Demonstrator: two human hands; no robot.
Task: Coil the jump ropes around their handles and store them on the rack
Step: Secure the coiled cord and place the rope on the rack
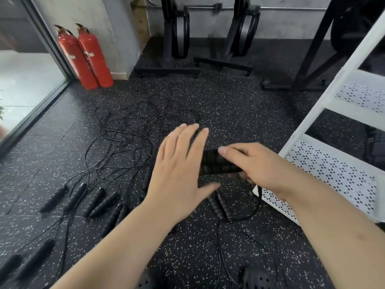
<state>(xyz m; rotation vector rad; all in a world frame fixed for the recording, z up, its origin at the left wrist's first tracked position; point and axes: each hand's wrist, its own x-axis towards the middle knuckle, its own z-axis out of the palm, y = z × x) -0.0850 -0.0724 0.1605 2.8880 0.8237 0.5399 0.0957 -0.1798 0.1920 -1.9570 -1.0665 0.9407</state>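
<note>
The black ribbed foam jump-rope handles sit clamped in the right hand, long axis left-right, free end at the flat, open left hand; the white perforated metal rack lies immediately right.

Our gripping right hand hides one end of the black ribbed foam handles; our flat left hand hides the other. Far left of the grip, smooth black handles blur.

Speckled black floor, concrete wall
</note>
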